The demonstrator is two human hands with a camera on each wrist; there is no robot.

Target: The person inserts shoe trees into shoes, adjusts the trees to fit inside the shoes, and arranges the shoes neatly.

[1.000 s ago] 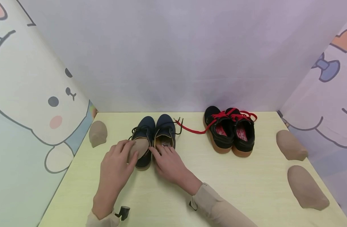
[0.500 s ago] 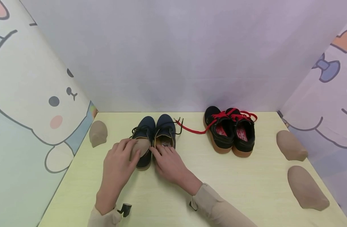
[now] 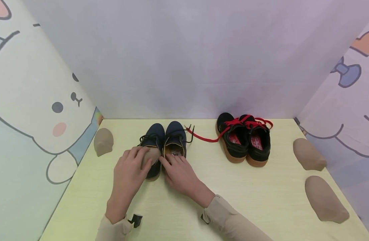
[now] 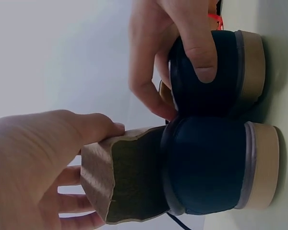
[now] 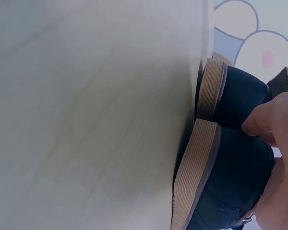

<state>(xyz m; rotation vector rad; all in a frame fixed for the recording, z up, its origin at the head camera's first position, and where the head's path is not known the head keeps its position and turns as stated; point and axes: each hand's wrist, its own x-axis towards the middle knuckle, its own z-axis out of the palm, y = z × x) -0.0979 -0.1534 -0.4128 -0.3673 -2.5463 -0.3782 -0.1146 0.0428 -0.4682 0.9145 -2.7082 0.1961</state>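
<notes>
Two navy lace-up shoes stand side by side, the left shoe (image 3: 156, 130) and the right shoe (image 3: 174, 129), toes pointing away. My left hand (image 3: 130, 170) holds a hollow brown shoe insert (image 4: 98, 179) by its rear, thumb on one side and fingers on the other. The insert's front part is inside the left shoe's opening, and its rear sticks up above the heel. My right hand (image 3: 181, 172) grips the right shoe's heel (image 4: 225, 72), thumb pressed outside, other fingers over the collar. One finger reaches the gap between the shoes.
Black shoes (image 3: 258, 150) with red laces stand at back right; one red lace (image 3: 202, 138) stretches toward the navy pair. A brown insert (image 3: 104, 142) lies at far left. Two more, an upper insert (image 3: 309, 154) and a lower insert (image 3: 326, 199), lie near the right edge.
My left hand has shifted slightly to the right and forward, staying on the insert at the left shoe's opening. My right hand keeps its place on the right shoe.
</notes>
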